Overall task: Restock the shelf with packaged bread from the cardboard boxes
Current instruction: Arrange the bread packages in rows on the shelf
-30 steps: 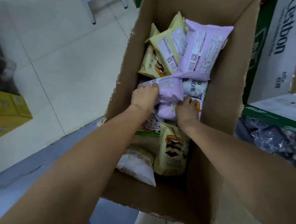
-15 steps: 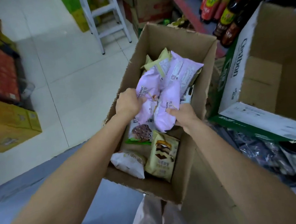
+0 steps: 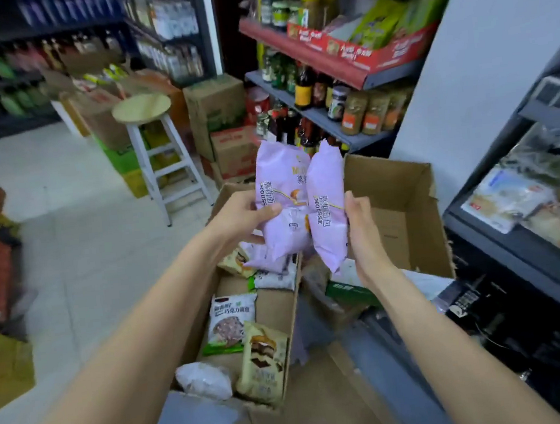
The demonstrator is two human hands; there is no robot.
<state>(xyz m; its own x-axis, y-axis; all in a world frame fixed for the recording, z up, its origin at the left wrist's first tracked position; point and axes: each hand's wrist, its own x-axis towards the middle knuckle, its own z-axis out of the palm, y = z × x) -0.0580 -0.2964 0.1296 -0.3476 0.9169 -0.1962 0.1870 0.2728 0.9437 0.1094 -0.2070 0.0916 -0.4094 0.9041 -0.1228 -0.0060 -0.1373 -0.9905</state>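
Two soft, pillow-shaped lilac bread packets (image 3: 302, 209) of glossy plastic film stand upright, side by side and touching, held above an open brown cardboard box (image 3: 275, 318). The left hand (image 3: 243, 215) curls its grip round the left packet; the right hand (image 3: 358, 218) presses its grip, fingers nearly straight, against the right packet's edge. More crinkled bread packets (image 3: 229, 322), white, green and cream, lie in the box. A second cardboard box (image 3: 404, 206) sits at right. Behind stands a round-topped wooden stool (image 3: 147, 122), and a metal shelf (image 3: 512, 223) with wrapped goods is at far right.
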